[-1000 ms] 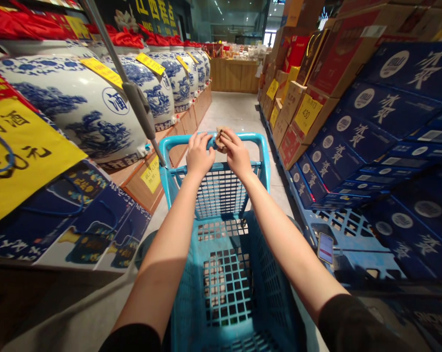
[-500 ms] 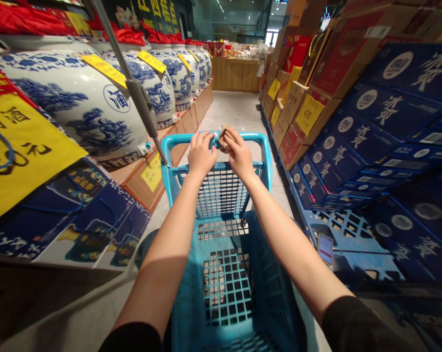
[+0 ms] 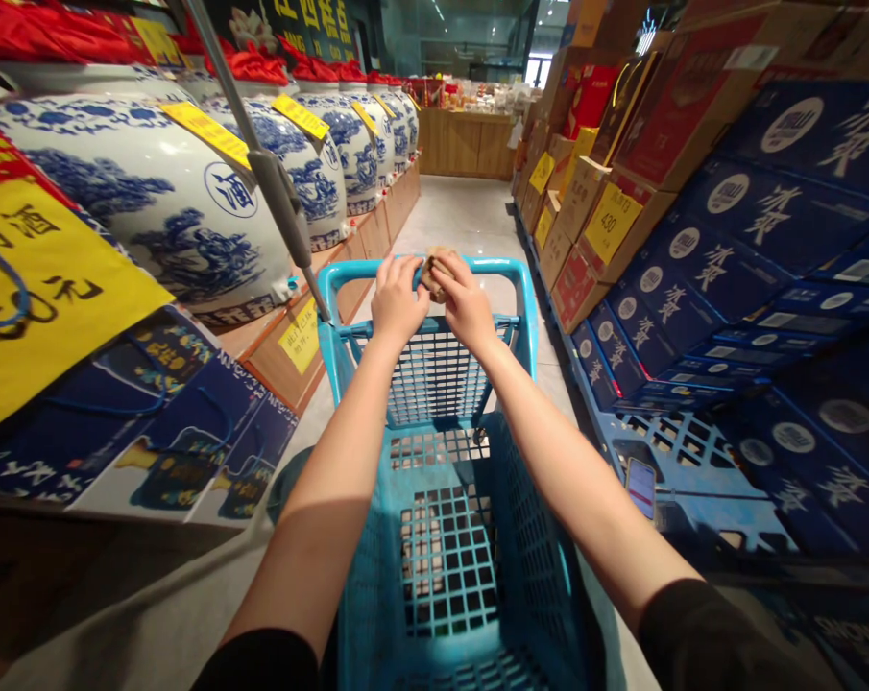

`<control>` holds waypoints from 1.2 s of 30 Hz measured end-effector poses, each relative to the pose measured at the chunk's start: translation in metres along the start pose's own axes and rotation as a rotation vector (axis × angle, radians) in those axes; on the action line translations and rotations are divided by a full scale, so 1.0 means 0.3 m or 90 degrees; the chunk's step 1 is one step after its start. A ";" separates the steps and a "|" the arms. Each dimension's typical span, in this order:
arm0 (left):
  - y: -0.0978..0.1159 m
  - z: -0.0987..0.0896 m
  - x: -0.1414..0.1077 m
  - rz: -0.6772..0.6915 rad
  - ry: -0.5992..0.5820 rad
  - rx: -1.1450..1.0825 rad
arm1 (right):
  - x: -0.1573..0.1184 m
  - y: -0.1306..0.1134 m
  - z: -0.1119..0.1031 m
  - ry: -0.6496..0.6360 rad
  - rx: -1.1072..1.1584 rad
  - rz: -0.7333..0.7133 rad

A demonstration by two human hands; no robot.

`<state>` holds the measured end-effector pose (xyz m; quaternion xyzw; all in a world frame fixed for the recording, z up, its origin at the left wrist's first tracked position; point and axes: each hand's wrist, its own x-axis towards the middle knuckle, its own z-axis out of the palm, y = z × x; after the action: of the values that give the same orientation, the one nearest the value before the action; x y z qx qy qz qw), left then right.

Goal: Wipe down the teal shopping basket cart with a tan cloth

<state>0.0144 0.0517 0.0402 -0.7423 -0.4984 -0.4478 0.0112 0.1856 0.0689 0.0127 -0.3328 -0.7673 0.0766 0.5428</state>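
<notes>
A blue plastic shopping cart (image 3: 434,456) with a lattice basket stands in front of me. My right hand (image 3: 464,299) holds a crumpled brown cloth (image 3: 438,274) against the middle of the cart's far top bar. Just left of the cloth, my left hand (image 3: 398,302) rests on the same bar, its fingers curled over it. A grey pole (image 3: 279,202) rises from the cart's left corner.
Blue-and-white jars (image 3: 218,206) with red cloth tops line a wooden ledge on the left. Stacked blue boxes (image 3: 751,216) and cartons stand on the right. A phone (image 3: 640,487) lies on a blue pallet. Farther off is a wooden counter (image 3: 467,144).
My right hand and the brown cloth have shifted slightly left along the bar, closer to my left hand. My left hand is nearly in the same place.
</notes>
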 end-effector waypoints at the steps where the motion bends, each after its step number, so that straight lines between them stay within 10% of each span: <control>1: -0.007 0.003 0.002 -0.003 0.004 -0.003 | 0.003 -0.003 0.011 -0.029 0.009 -0.014; 9: -0.012 -0.004 0.004 0.002 0.036 -0.034 | 0.029 -0.041 0.033 0.014 0.010 0.027; 21: 0.066 -0.017 0.008 0.192 -0.110 -0.055 | 0.020 -0.074 -0.001 0.030 0.134 0.084; 36: 0.034 -0.070 0.024 -0.044 0.162 -0.017 | 0.016 -0.105 0.037 -0.073 0.108 0.006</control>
<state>0.0090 0.0419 0.0620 -0.6620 -0.5121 -0.5451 0.0489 0.1615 0.0501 0.0271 -0.2845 -0.7861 0.1626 0.5241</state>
